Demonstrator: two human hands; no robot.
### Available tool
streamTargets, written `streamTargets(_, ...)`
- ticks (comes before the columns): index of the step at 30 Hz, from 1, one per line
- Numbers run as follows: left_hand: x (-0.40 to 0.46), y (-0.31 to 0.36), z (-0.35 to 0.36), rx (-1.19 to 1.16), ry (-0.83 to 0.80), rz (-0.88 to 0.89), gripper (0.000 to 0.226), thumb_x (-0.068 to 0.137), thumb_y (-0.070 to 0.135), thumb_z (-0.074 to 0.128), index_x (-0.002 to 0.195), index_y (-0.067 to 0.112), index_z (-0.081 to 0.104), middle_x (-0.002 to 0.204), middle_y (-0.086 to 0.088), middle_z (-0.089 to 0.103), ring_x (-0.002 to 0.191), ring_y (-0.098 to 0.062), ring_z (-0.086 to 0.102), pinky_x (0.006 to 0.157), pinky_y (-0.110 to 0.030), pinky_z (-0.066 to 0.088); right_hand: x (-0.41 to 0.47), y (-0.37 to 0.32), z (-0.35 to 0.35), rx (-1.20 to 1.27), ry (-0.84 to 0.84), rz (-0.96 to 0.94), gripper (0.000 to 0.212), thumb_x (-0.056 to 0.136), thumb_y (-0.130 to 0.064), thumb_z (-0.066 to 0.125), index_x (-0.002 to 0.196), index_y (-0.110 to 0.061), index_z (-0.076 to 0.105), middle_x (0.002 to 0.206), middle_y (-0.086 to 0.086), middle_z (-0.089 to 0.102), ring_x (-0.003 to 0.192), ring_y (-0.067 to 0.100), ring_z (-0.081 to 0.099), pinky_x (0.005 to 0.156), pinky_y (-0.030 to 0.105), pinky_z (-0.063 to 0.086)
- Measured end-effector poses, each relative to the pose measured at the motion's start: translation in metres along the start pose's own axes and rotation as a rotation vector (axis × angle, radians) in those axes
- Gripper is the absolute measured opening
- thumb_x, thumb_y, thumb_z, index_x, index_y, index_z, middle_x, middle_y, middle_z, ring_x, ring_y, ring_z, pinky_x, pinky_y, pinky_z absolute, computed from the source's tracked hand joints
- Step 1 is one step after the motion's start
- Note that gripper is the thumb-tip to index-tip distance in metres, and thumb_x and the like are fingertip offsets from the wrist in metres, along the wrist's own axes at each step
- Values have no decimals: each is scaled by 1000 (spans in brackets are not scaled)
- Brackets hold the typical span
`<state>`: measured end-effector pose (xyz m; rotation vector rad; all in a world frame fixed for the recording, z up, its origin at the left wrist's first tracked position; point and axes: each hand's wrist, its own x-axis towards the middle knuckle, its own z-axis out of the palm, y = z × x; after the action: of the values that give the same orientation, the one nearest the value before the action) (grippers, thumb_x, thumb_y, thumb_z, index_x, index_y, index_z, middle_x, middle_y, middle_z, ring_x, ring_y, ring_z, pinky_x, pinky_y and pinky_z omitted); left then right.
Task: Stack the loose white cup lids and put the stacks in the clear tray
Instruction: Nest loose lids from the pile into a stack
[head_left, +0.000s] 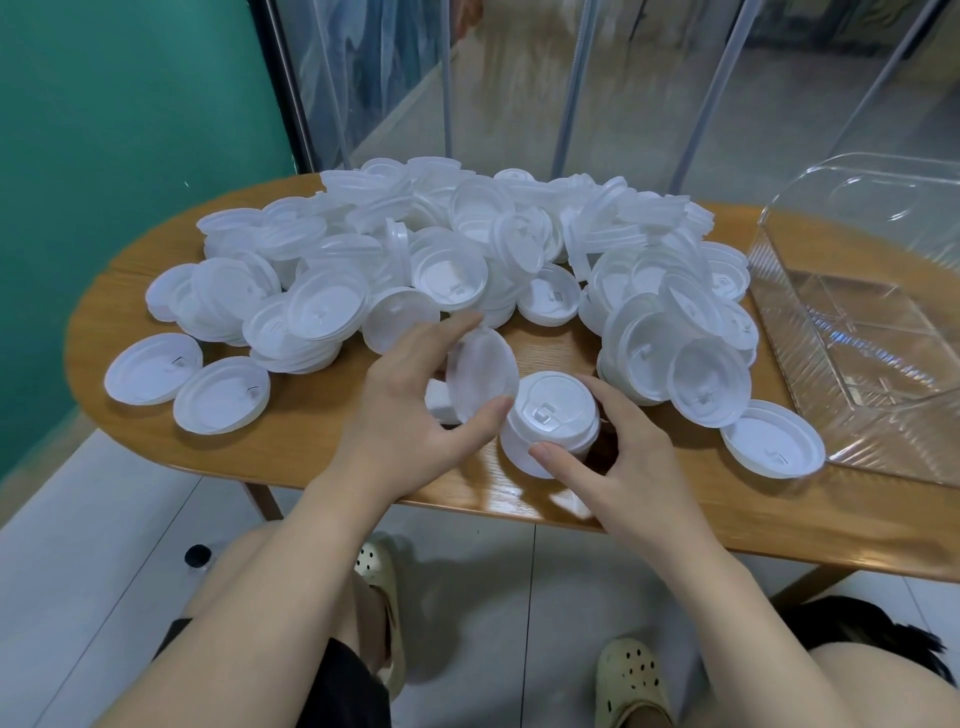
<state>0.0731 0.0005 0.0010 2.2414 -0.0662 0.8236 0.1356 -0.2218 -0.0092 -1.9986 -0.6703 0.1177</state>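
At the tabletop's (291, 447) near edge the right hand (618, 457) curls round a short stack of lids (550, 421) while the left hand (410, 410) pinches one tilted lid (483, 374), the loose lids (441, 249) heaped beyond and the clear tray (810, 358) standing off right.

Left hand (415, 410) raised, thumb and fingers (452, 325) curled in a pinch, right hand (623, 457) just beside it, fingers cupped, both forearms bare
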Motion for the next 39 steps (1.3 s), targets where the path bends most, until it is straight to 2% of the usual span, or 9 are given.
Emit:
streamTargets(3, 0, 6, 6, -59, -24, 47, 68, 83, 37, 76, 146, 20, 54, 117, -1, 60, 106, -15, 61, 94, -28, 53, 0, -1, 0, -12, -5, -6, 58, 81, -47, 84, 124, -60, 48, 123, -40, 59, 121, -11, 56, 96, 10, 44)
streamTargets(9, -2, 17, 20, -220, 89, 60, 59, 81, 31, 79, 129, 17, 49, 114, -10, 61, 109, -24, 66, 93, -41, 57, 0, -1, 0, -5, -3, -15, 59, 82, -45, 84, 133, -48, 53, 123, -35, 63, 120, -8, 58, 96, 11, 46)
streamTargets(14, -3, 26, 23, -334, 111, -28, 61, 79, 28, 81, 122, 16, 39, 124, -5, 64, 118, -16, 66, 98, -30, 54, 0, -2, 0, -15, -2, -24, 59, 82, -49, 82, 134, -48, 53, 124, -34, 63, 120, -7, 58, 97, 17, 48)
streamTargets(18, -6, 26, 25, -352, -19, -87, 61, 78, 28, 81, 118, 30, 34, 129, -1, 63, 122, -20, 63, 102, -36, 52, 0, -5, 0, 11, -5, -32, 62, 78, -63, 74, 135, -44, 56, 124, -32, 64, 120, -5, 59, 99, 23, 51)
streamTargets(20, -7, 23, 25, -312, -105, -129, 64, 78, 27, 82, 118, 33, 34, 132, 7, 63, 128, -17, 60, 106, -31, 47, 0, -5, 0, 17, -5, -33, 65, 78, -64, 73, 136, -40, 57, 126, -30, 64, 121, -5, 59, 100, 25, 51)
streamTargets(23, -7, 20, 22, -258, -195, -202, 70, 76, 26, 87, 128, 30, 40, 132, 18, 64, 133, -7, 55, 107, -15, 39, 0, -4, 0, 24, -7, -23, 62, 80, -57, 77, 136, -40, 57, 126, -30, 64, 122, -6, 58, 100, 22, 50)
streamTargets(29, -8, 20, 21, -150, -258, -220, 67, 79, 31, 88, 139, 33, 58, 134, 26, 59, 132, 3, 50, 104, -5, 34, 1, -1, 0, 17, -18, -18, 63, 83, -38, 85, 140, -39, 57, 129, -26, 65, 124, -2, 58, 105, 32, 51)
streamTargets(34, -4, 24, 21, -209, -287, -258, 56, 84, 31, 85, 136, 32, 64, 139, 27, 58, 135, 12, 44, 102, 1, 30, 0, -2, -2, 49, -34, -22, 63, 81, -43, 84, 139, -38, 58, 127, -26, 67, 123, -3, 60, 101, 24, 50)
streamTargets(39, -1, 19, 18, -239, -330, -263, 38, 99, 32, 67, 137, 31, 65, 142, 25, 58, 137, 9, 45, 104, -1, 34, 0, -3, -3, 37, -35, -15, 66, 77, -38, 89, 134, -48, 55, 124, -32, 65, 121, -5, 59, 96, 10, 45)
